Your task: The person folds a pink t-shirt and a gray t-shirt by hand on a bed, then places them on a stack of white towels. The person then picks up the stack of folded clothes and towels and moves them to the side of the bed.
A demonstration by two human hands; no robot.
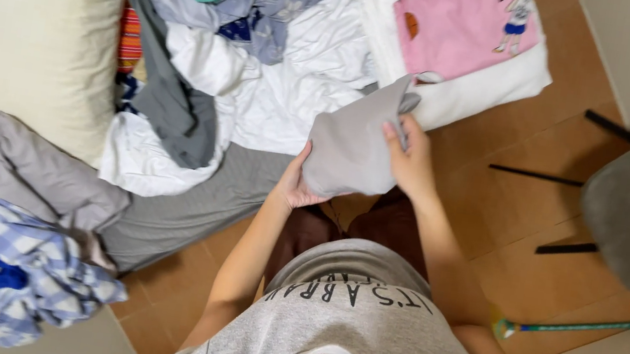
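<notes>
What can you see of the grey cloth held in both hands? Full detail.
The grey cloth is plain light grey, looks like soft knit fabric, no print visible. It is folded into a compact, roughly rectangular piece, held up over the edge of the bed, one corner pointing up toward the pink garment. The left hand supports its lower left edge from beneath; the right hand has its grip on the right edge, fingers over the fabric. What kind of garment it is cannot be told.

Grey garment (348, 153): soft matt cloth. Pillow (31, 18): cream fabric, smooth. Floor (494, 204): wood-look, slight sheen.
</notes>
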